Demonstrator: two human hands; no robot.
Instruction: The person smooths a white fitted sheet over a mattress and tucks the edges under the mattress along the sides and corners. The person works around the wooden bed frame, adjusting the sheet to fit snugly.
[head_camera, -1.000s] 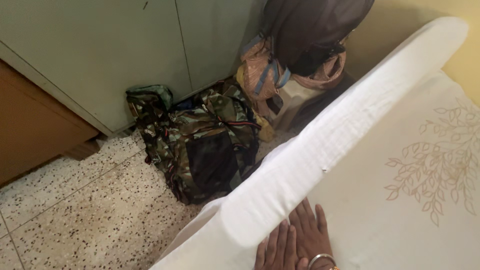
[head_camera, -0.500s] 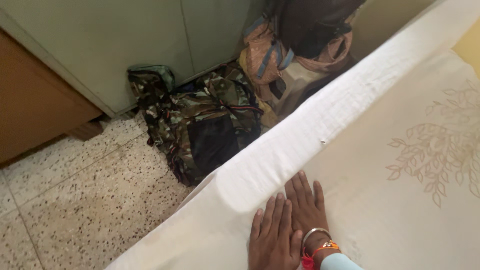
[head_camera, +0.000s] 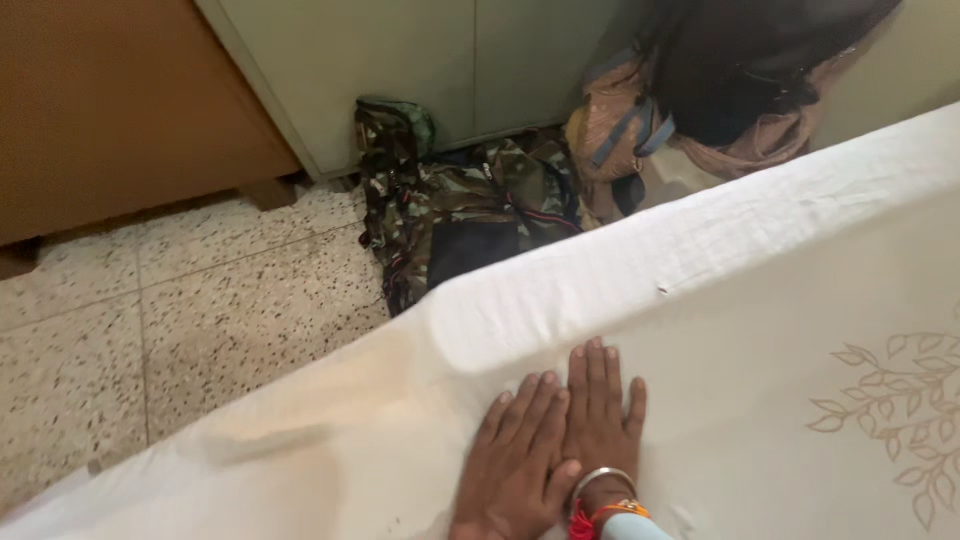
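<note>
Bedsheet (head_camera: 760, 330), white with a leaf print, lay mostly smooth over the bed, both flat hands pressing it near the edge, left hand (head_camera: 515, 470) beside right hand (head_camera: 598, 420), faint creases left, camouflage backpack (head_camera: 450, 225) on the floor.

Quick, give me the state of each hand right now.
Left hand: open, palm flat on the white bedsheet, holding nothing.
Right hand: open, flat on the sheet beside the left, fingers together, holding nothing.
</note>
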